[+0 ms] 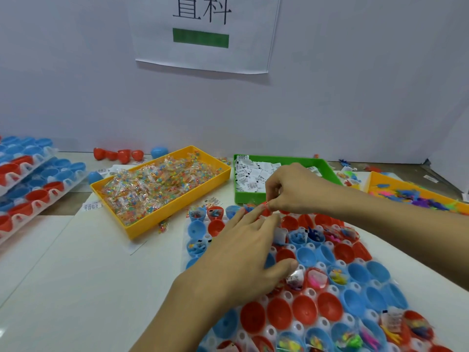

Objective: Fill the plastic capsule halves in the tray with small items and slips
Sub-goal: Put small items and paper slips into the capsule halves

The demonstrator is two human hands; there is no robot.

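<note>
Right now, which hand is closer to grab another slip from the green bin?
Right hand: it hovers at the green bin's front edge. Left hand rests lower on the capsule tray.

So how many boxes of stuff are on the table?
3: a yellow box of little packets left of middle, a green box of paper slips behind the hands, and another yellow box at the right edge, partly cut off.
</note>
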